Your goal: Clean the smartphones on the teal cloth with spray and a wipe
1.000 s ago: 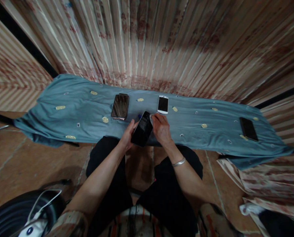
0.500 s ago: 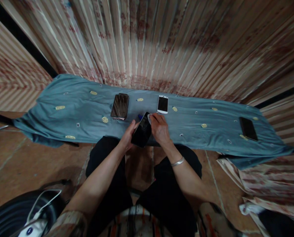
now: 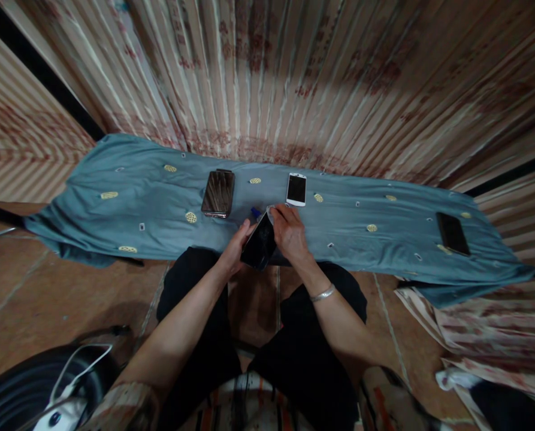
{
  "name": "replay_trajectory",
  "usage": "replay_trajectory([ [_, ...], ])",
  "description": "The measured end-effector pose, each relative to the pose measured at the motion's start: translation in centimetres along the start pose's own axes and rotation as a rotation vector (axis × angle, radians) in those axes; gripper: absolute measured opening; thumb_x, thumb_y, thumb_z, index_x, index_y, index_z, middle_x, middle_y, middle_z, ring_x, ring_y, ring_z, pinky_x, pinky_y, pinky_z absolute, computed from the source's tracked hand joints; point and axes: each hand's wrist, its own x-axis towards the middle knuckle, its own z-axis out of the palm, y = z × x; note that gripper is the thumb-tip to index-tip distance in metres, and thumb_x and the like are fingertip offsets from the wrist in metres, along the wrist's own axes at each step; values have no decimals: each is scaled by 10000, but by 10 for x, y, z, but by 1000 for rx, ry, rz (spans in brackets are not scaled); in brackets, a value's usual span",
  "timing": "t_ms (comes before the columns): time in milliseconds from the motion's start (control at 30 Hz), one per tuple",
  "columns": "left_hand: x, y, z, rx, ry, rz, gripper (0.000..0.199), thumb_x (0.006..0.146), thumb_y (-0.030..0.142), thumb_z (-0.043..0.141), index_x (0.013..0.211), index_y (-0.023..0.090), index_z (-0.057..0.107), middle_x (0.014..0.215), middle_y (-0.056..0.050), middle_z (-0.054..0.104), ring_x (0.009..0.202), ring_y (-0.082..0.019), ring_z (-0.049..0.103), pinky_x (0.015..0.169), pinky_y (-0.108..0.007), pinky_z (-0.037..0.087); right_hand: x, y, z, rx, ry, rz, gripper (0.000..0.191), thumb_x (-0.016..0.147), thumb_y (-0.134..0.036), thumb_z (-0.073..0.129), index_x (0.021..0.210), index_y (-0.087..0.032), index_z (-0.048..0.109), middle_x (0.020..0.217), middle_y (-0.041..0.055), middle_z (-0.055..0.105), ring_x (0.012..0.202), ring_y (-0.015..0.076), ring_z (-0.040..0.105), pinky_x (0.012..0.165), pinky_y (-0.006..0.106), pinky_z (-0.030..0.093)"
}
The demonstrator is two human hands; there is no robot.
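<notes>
A black smartphone (image 3: 259,242) is tilted in my left hand (image 3: 236,246), which grips its left edge near the front of the covered table. My right hand (image 3: 289,230) is closed at the phone's upper right corner, its fingers pinching a small whitish scrap (image 3: 269,209) that looks like cloth or tissue. Most of that scrap is hidden by the fingers. Just beyond the phone's top edge lies a small blue object (image 3: 255,212), partly covered. Further back is a white phone (image 3: 296,190), and to the left a dark, glossy phone-like device (image 3: 218,193) lies flat.
Another dark phone (image 3: 453,233) lies at the right end of the blue-green cloth (image 3: 348,239). Pleated curtains (image 3: 258,78) hang behind the table. On the floor at lower left are a black round container (image 3: 24,383) and a white power strip (image 3: 60,416) with a cable.
The phone in my left hand has tipped and dropped very slightly. My right fingers stay at its upper corner with a small shift. The other phones have not moved.
</notes>
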Motion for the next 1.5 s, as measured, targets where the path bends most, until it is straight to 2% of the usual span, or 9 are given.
replay_trajectory([
  [100, 0, 2, 1, -28, 17, -6, 516, 1050, 530, 554, 1208, 112, 812, 1084, -119, 842, 1177, -308, 749, 1063, -369, 512, -4, -11, 4, -22, -48, -27, 420, 1071, -120, 420, 1337, -194, 737, 1312, 150, 727, 1190, 277, 646, 1123, 459, 541],
  [200, -1, 4, 2, -63, 19, -10, 533, 1045, 539, 557, 1286, 118, 778, 1102, -117, 839, 1164, -316, 751, 1064, -396, 519, -6, -19, 6, -29, -74, -74, 392, 1076, -121, 441, 1325, -165, 741, 1306, 162, 729, 1189, 264, 650, 1117, 429, 543],
  [467, 1, 2, 0, -51, -17, 8, 538, 1003, 552, 630, 1273, 112, 783, 1122, -128, 832, 1210, -328, 731, 1073, -387, 506, -3, -16, -1, -40, -103, -16, 345, 1047, -98, 534, 1316, -145, 745, 1322, 186, 713, 1213, 285, 653, 1115, 441, 538],
  [700, 0, 8, 2, -40, 107, 18, 502, 1000, 587, 616, 1064, 126, 803, 939, -85, 809, 970, -275, 771, 876, -350, 583, -18, -33, 4, -5, -155, -158, 382, 1045, -77, 492, 1356, -90, 714, 1336, 211, 708, 1217, 284, 628, 1127, 436, 547],
  [900, -2, 10, 6, -36, 132, 5, 495, 1009, 591, 599, 998, 135, 791, 879, -72, 786, 918, -254, 764, 827, -335, 588, -18, -30, 3, 2, -101, -188, 403, 1071, -100, 435, 1352, -139, 721, 1304, 171, 727, 1180, 271, 639, 1091, 445, 576],
  [1100, 1, 8, 3, -54, 139, -1, 497, 964, 608, 658, 1059, 140, 794, 886, -63, 789, 912, -258, 765, 829, -347, 598, -21, -35, 3, -16, -105, -215, 384, 1067, -90, 440, 1315, -80, 733, 1294, 199, 730, 1162, 277, 641, 1087, 429, 579],
  [1200, 1, 8, 3, -54, 148, 32, 487, 974, 587, 649, 1073, 133, 795, 908, -70, 797, 937, -263, 767, 850, -354, 600, -22, -38, 1, 11, -139, -230, 383, 1062, -87, 461, 1343, -94, 721, 1309, 194, 725, 1185, 270, 638, 1110, 414, 569],
  [1333, 0, 9, 5, -41, 139, 17, 499, 964, 599, 660, 1059, 129, 801, 937, -81, 804, 985, -277, 768, 879, -361, 598, -20, -35, -1, 6, -111, -204, 384, 1066, -89, 450, 1317, -102, 739, 1290, 187, 736, 1176, 270, 647, 1104, 420, 579],
  [1500, 2, 7, 3, -65, 123, 19, 522, 953, 611, 671, 1149, 143, 793, 955, -74, 808, 981, -272, 769, 886, -353, 592, -22, -38, 0, 12, -143, -195, 400, 1059, -77, 455, 1340, -133, 734, 1312, 169, 730, 1192, 268, 639, 1121, 435, 575],
])
